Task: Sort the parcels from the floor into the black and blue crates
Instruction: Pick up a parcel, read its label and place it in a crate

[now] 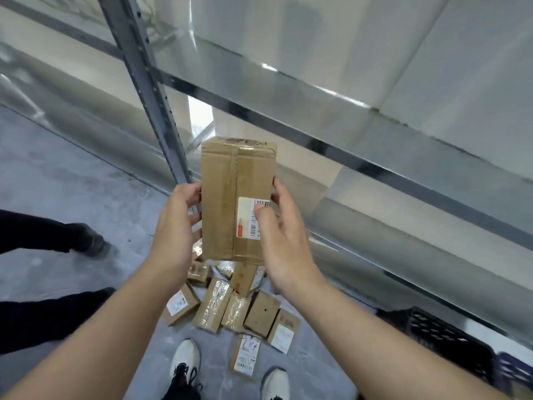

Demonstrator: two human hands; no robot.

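I hold a tall brown cardboard parcel (227,197) upright at chest height, taped along its middle, with a white barcode label at its lower right. My left hand (176,226) grips its left side. My right hand (277,235) grips its right side, thumb on the label. Below it, several small cardboard parcels (230,307) lie in a heap on the grey floor. The black crate (441,339) stands at the lower right under the shelf. A sliver of the blue crate (516,368) shows at the right edge beside it.
A grey metal shelving rack (317,105) with an upright post (150,90) fills the view ahead and right. Another person's dark-trousered legs and shoe (72,238) stand at the left. My own white shoes (184,359) are just behind the heap.
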